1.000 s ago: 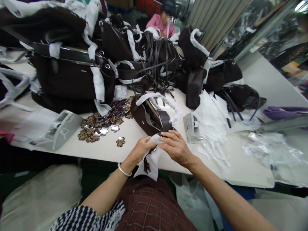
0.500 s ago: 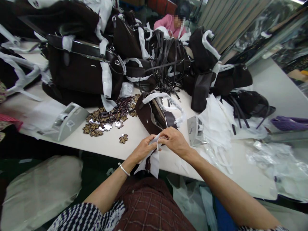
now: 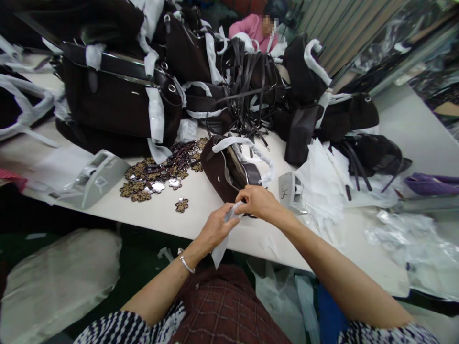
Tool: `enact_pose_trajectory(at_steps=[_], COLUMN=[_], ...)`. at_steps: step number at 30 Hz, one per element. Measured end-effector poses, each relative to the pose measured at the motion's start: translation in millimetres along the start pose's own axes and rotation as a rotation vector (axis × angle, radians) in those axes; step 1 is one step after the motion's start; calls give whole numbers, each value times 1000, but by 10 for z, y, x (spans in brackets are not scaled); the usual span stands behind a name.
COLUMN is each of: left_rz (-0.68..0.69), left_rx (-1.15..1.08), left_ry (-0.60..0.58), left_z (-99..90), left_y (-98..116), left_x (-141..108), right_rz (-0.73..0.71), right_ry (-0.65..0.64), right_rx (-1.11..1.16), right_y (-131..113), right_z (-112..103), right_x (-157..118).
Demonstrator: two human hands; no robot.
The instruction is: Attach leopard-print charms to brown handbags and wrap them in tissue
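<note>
Between my two hands is a piece of white tissue paper (image 3: 220,249), its loose end hanging below toward my lap. My left hand (image 3: 217,225) is closed on it. My right hand (image 3: 256,202) pinches the same paper at its upper end, fingertips close to the left ones. Whatever the paper may be wrapped round is hidden by the fingers. Just beyond the hands stands a small dark brown handbag (image 3: 217,173), gaping at the top, its handle (image 3: 263,149) wrapped in white. A single leopard-print flower charm (image 3: 181,205) lies on the table left of the bag.
A heap of flower charms (image 3: 143,184) lies beside a grey tape dispenser (image 3: 95,179). Another dispenser (image 3: 287,191) stands right, next to white paper sheets (image 3: 321,174). Large brown bags (image 3: 114,102) and black straps (image 3: 247,81) fill the back. A person in pink (image 3: 251,29) sits beyond.
The paper has been folded closer around; the dark brown strip with metal seen under it earlier is now hidden. Both hands stay close together. The view has shifted slightly.
</note>
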State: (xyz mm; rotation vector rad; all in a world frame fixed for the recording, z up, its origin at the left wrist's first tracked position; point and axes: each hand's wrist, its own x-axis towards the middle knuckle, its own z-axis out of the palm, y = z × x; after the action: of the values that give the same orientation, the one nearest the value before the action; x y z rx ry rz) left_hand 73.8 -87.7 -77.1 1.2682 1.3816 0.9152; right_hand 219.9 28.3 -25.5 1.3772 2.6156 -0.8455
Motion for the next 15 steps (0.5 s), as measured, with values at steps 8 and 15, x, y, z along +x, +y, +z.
enact_pose_trajectory(at_steps=[8, 15], left_rz=[-163, -123], left_rx=[10, 4], left_ry=[67, 88], left_z=[10, 1], left_y=[0, 24], left_x=[13, 62], right_rz=[19, 7], right_ry=[-102, 105], right_rx=[261, 351], right_y=[123, 111], right_z=[-105, -56], right_x=[59, -76])
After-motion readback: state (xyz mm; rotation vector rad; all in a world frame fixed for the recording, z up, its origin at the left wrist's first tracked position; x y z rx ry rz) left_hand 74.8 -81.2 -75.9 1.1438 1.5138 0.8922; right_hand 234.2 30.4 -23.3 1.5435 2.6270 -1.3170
